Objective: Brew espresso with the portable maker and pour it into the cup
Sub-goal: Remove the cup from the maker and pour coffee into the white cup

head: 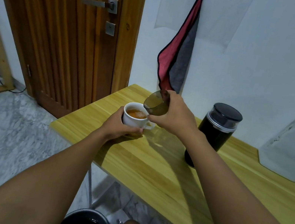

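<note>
The white cup [134,119], part full and likely fragile, sits on the counter [152,171]; the left hand [120,125] curls its fingers round the wall. At its one o'clock the right hand [174,114] pinches a light, slick-looking tinted cup [156,104] by its sides, tipped.

White wall [250,51], wooden door [67,39], marble floor [2,136], light wooden table [171,174].

The right forearm [230,174] hides part of the portable maker [215,130].

White cup [131,122] holds brown espresso [136,114]; smoky clear cup [156,104] tips over it, black maker [216,130] upright beside
</note>
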Motion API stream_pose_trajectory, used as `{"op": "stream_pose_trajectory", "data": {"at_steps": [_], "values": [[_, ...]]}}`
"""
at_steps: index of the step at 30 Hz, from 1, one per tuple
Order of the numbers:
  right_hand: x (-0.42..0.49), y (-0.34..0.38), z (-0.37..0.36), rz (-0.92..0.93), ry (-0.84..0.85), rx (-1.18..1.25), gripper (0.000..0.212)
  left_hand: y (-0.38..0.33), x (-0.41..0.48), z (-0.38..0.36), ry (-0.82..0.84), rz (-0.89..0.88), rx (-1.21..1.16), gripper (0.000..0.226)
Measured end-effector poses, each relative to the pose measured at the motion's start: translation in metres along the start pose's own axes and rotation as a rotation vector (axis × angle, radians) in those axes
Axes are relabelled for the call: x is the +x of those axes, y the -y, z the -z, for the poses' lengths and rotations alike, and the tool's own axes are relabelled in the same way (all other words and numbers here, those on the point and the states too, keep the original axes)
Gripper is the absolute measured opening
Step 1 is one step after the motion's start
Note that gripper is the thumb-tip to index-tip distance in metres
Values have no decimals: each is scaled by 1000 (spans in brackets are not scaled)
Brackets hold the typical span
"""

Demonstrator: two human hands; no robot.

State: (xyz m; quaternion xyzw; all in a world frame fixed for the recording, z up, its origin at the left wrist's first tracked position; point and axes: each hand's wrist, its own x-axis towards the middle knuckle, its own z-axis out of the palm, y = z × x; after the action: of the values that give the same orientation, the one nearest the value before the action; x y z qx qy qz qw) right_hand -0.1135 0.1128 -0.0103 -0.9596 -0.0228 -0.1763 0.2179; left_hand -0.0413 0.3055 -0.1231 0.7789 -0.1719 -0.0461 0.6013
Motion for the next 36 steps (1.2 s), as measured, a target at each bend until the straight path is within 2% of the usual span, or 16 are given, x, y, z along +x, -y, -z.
{"op": "stream_pose_trajectory", "data": {"at_steps": [3, 6, 11, 16, 20, 24, 28, 30, 32, 36], "values": [[-21, -2, 3, -22, 46, 258, 81, -1, -7, -2, 36, -10, 7, 105], [-46, -7, 9, -42, 132, 446, 80, -7, -16, -5, -5, -31, 39, 100], [-90, -25, 26, -69, 181, 513, 89, -41, -29, -6, -133, -76, 250, 129], [-138, -64, 54, -150, 109, 545, 83, -80, -40, -30, -238, -262, 285, 91], [-164, -103, 67, -256, -3, 565, 73, -106, -39, -73, -97, -296, 171, 72], [-177, -133, 64, -357, -120, 571, 79, -118, -34, -120, 90, -250, 140, 84], [-180, -147, 52, -437, -267, 629, 71, -123, -31, -151, 217, -188, 84, 92], [-179, -152, 45, -491, -291, 729, 74, -122, -30, -161, 238, -156, 25, 90], [-176, -157, 39, -550, -288, 770, 87, -121, -28, -168, 231, -120, -31, 87], [-171, -165, 31, -555, -310, 573, 95, -116, -24, -175, 198, -91, -74, 85]]}}
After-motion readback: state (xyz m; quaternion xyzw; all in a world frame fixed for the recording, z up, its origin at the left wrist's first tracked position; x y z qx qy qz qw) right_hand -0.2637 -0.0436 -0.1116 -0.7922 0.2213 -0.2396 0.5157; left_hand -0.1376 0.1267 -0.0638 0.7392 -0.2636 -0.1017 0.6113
